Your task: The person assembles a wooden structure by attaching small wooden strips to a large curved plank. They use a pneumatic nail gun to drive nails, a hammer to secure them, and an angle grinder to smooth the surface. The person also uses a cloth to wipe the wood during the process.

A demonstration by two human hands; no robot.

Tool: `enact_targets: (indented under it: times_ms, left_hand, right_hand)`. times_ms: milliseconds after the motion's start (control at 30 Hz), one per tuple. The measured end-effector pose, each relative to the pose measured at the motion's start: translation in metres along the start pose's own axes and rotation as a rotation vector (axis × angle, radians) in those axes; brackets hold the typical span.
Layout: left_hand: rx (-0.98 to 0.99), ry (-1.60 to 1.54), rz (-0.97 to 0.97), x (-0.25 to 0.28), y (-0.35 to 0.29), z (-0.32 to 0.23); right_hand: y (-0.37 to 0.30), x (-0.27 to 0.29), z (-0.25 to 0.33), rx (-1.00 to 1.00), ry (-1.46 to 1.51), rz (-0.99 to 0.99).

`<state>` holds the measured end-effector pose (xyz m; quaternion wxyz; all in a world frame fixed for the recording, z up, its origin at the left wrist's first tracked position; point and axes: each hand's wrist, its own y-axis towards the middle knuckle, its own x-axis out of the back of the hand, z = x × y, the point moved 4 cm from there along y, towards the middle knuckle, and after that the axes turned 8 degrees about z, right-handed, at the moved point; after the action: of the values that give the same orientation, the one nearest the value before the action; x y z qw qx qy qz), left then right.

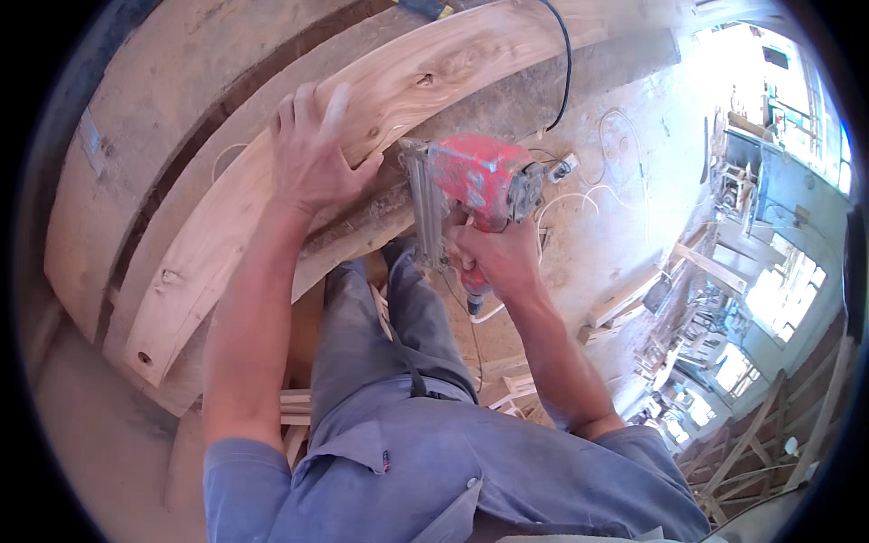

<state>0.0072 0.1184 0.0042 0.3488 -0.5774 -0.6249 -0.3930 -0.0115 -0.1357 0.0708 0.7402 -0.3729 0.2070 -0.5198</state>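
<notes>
A long pale wooden board (213, 231) with knots lies on the workbench in front of me. My left hand (312, 154) rests on this board, palm down and fingers spread. In my right hand (498, 258) is a worn red nail gun (471, 172), gripped by its handle. Its grey nose and magazine (425, 204) sit at the board's near edge, to the right of my left hand; whether the tip touches the wood I cannot tell. A white air hose (493, 314) runs from the base of the handle.
Wide planks with dark gaps form the workbench (145, 100). A black cable (568, 63) crosses the board at the far right. A dark tool with yellow (425, 9) lies at the far edge. On the floor are cords, a power socket (563, 167) and timber pieces (625, 299).
</notes>
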Motion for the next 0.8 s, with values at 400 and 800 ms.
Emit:
enact_targets:
  times_ms: [400,800]
  left_hand:
    - [0.013,-0.054,0.009,0.005,0.001,0.004]
    - [0.027,-0.090,0.041,0.007,0.001,0.002]
  right_hand:
    - [0.004,-0.019,0.017,-0.117,-0.092,-0.101]
    - [-0.017,-0.019,-0.004,-0.095,0.013,-0.205]
